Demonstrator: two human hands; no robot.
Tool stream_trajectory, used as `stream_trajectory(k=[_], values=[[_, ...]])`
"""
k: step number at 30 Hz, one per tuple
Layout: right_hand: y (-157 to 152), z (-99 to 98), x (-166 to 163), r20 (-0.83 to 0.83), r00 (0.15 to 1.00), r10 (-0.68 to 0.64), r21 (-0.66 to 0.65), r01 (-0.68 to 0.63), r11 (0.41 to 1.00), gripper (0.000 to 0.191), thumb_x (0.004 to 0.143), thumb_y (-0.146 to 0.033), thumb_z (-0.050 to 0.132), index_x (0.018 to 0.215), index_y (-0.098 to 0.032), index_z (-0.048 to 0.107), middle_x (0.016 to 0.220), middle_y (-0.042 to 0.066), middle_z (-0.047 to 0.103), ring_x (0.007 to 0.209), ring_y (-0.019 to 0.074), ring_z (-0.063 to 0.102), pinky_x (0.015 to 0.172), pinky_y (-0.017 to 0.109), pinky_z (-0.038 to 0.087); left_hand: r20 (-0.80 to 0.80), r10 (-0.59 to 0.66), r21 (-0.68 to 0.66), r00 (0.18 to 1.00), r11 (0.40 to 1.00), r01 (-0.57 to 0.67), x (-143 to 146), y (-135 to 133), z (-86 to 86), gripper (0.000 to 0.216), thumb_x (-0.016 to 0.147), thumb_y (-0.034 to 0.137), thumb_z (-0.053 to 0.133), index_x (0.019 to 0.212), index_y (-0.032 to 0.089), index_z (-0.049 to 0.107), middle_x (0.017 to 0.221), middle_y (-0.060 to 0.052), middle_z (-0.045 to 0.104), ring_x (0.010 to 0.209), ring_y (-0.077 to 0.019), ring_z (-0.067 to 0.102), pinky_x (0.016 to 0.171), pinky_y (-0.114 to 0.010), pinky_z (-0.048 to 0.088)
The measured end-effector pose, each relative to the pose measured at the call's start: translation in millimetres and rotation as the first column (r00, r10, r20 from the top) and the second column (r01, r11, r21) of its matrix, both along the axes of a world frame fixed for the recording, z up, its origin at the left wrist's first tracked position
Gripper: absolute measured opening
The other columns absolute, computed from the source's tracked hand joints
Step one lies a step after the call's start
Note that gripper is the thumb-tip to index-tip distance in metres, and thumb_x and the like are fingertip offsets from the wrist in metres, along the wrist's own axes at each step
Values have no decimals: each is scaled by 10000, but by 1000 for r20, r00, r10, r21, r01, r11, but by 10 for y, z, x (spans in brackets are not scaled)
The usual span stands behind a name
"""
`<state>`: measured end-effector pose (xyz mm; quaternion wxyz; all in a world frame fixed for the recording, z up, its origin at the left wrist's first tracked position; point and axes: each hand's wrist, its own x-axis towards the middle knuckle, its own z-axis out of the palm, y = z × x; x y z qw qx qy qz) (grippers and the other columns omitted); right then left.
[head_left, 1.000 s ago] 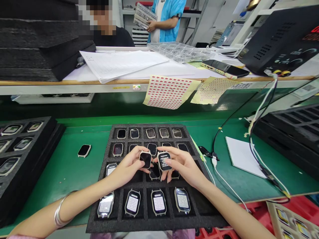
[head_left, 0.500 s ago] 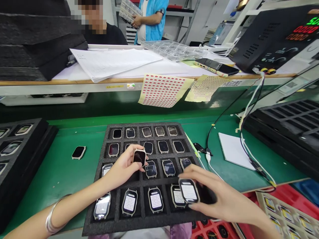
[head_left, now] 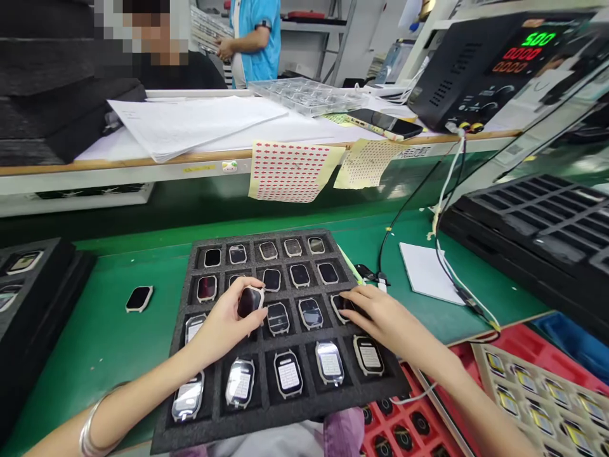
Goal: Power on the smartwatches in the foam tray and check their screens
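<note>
My left hand (head_left: 238, 308) holds a smartwatch body (head_left: 250, 301) without a strap, its screen dark, above the tray. The fingers of my right hand (head_left: 373, 311) are closed on another dark smartwatch (head_left: 340, 307) in the rightmost compartment of the third row; they partly cover it. Both hands are over a black foam tray (head_left: 238, 426) filled with rows of watch bodies. Along its front row the screens are lit with white pages, among them a watch (head_left: 368, 355) in the right corner compartment.
A lone watch (head_left: 139, 299) lies on the green mat left of the tray. Stacked black trays (head_left: 537, 228) stand at the right, near cables and a white pad (head_left: 434, 273). A power supply (head_left: 485, 76) sits on the shelf. Two people are beyond it.
My right hand has let go of a lit watch, which now sits in the front right compartment, and has moved back to the third row. My left hand still holds its watch, now tilted.
</note>
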<state>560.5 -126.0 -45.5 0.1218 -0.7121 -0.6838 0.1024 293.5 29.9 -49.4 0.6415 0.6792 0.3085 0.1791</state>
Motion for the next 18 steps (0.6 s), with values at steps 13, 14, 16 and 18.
stream_trajectory(k=[13,14,16,18], values=[[575,315,-145,-800,598,37,48,3,999,264,851,-408,642,924,-172,551,899,67,637,728,182,634,575,261,528,-41,81,365,996,929,-61,-25,7,66,358,780,160,547,1127,216,478,817,16,537,708,-158,507,644,-248,384],[711,307,-196,-860,507,66,65,-19,998,260,871,-404,620,929,-172,519,913,81,643,720,188,649,500,234,516,-35,93,369,995,926,-74,-15,17,55,378,788,168,552,1154,216,471,857,4,559,741,-166,525,667,-255,396],[974,245,-322,-926,372,68,69,-11,998,267,895,-392,594,982,-167,479,954,115,657,606,166,650,344,172,425,-15,114,376,993,921,-100,-4,37,40,400,800,180,561,1186,213,462,954,-24,593,828,-185,556,732,-274,416],[1164,172,-459,-955,291,56,63,13,998,326,880,-361,623,1078,-148,477,986,138,664,498,122,611,298,149,381,18,143,378,990,915,-139,-10,58,42,395,811,184,563,1193,214,464,1047,-44,599,918,-203,567,799,-293,419]])
